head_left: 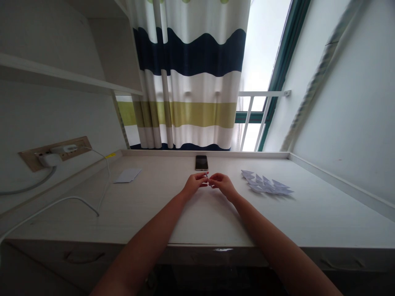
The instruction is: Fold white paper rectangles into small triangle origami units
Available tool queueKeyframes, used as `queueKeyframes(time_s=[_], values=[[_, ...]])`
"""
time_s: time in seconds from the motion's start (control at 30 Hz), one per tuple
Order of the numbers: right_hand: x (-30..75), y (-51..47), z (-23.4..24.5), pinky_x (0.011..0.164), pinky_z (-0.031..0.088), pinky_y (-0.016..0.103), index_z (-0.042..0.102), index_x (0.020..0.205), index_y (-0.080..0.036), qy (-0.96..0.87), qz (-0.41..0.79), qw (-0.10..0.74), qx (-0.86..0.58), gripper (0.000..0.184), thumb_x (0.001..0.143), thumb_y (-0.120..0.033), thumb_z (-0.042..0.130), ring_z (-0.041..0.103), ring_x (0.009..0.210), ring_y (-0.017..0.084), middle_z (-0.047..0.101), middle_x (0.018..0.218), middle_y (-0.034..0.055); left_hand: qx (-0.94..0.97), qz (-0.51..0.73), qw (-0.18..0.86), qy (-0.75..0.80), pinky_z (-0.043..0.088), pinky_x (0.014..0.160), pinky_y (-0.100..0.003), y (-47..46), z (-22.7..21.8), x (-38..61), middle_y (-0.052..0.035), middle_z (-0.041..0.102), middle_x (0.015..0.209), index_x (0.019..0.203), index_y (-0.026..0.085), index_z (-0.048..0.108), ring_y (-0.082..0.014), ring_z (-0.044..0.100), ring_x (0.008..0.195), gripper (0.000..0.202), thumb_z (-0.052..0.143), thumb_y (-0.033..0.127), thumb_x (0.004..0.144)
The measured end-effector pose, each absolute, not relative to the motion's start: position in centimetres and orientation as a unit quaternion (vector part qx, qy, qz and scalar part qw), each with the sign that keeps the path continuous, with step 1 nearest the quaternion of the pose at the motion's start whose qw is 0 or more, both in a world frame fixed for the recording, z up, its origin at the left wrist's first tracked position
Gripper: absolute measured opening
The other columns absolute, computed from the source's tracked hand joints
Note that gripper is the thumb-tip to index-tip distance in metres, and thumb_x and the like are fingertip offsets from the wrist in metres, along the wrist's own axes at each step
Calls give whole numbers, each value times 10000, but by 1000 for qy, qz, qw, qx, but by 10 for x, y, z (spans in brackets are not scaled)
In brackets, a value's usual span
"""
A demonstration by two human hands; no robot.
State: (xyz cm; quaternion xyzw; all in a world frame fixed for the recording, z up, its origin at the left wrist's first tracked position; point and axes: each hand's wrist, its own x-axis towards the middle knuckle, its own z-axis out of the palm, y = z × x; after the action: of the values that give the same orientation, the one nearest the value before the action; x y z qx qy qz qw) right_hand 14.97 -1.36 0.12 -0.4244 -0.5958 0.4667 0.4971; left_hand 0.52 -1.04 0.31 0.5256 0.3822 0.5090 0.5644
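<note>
Both my hands meet over the middle of the white desk, with a small folded piece of paper (209,179) between them, seen nearly edge-on. My left hand (195,182) pinches it from the left side. From the right, the fingertips of my right hand (221,183) close on the same paper. Its folds are too small to make out. Just beyond my hands lies a dark-screened phone (201,163). To the right sits a group of several folded white paper pieces with pointed ends (268,185). A stack of flat white paper sheets (128,175) rests on the left.
A white cable (106,164) runs from the wall socket (55,153) across the desk's left side (70,218). A raised ledge (173,153) borders the back, before a striped curtain (191,86). Drawers with handles (84,258) are under the front edge.
</note>
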Motion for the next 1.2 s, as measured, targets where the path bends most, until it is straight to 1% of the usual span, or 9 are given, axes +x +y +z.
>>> queueKeyframes(time_s=[0.2,0.43,0.6,0.8,1.03,1.2], values=[[150,-13,1,583,441,291,595,641,-144,-609,454,492,-426,275,548,-381,701,535,564,111,587,618,4,525,510,562,385,509,721,-317,-9,2,6,-52,650,736,989,110,622,-138,608,699,333,643,147,659],[152,-11,-2,604,446,300,599,667,-151,-612,454,483,-431,268,571,-384,689,543,581,112,590,668,6,537,506,559,379,512,719,-314,-9,2,5,-54,650,755,989,115,623,-145,610,720,326,642,145,665],[152,-11,-2,601,439,296,594,655,-146,-604,463,489,-426,270,557,-374,698,538,576,108,585,649,0,539,507,556,380,511,723,-325,-9,2,5,-60,648,761,983,117,625,-149,605,730,322,646,153,664],[150,-13,1,601,418,276,559,609,-148,-570,510,494,-413,251,533,-330,714,514,555,95,556,573,-26,526,505,573,374,510,705,-319,-8,2,5,-50,631,729,970,119,625,-137,591,708,305,628,133,665],[150,-17,7,614,393,260,527,586,-156,-524,575,492,-390,255,516,-294,731,520,594,98,564,588,-23,523,499,597,348,497,708,-325,-9,3,4,-58,619,758,938,126,630,-137,575,718,283,618,153,656],[152,-16,5,539,349,207,527,588,-155,-491,621,492,-363,222,562,-280,709,491,570,75,559,595,-19,526,490,605,343,490,715,-328,-11,6,5,-44,595,755,944,136,619,-119,548,701,292,578,134,654]])
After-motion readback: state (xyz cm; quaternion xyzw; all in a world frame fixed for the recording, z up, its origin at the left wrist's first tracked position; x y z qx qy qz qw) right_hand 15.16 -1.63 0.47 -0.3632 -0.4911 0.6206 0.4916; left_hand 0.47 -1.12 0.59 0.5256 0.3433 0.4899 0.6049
